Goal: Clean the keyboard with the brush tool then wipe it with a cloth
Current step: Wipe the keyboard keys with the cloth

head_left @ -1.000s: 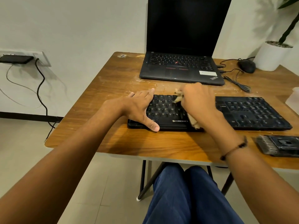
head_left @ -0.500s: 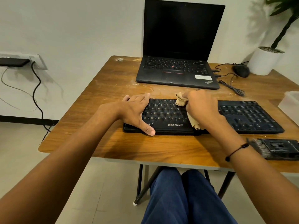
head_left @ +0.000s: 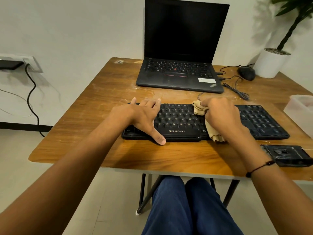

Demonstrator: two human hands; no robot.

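I judge I am in the wiping step: my right hand [head_left: 221,114] clenches a tan cloth [head_left: 199,108] and holds it against the keys of the keyboard [head_left: 177,119], which lies across the middle of the table, near its front edge. The cloth bunches out of the fist towards 10 o'clock and trails from under the palm towards 6, over the keyboard's front lip. My left hand [head_left: 142,116] lies flat and released on the keyboard's left end, fingers straight over the far rows, thumb hooked past the near edge, bracing it. The brush tool [head_left: 286,155] lies untouched at 4 o'clock from the keyboard, just beside its right end, so I take the brushing as done. The next move, as I read it, calls for drawing the cloth sideways along the rows under light pressure while the left hand stops the board sliding. The table [head_left: 105,102] is worn brown wood with pale scuffs. At 12 o'clock stands an open laptop [head_left: 179,72], screen dark; at 1 o'clock a mouse [head_left: 246,73] with its cable and a white plant pot [head_left: 271,63]; at 3 o'clock a pale plastic box [head_left: 301,107]. The walls are plain white, and a black cable [head_left: 32,99] hangs at 9 o'clock.
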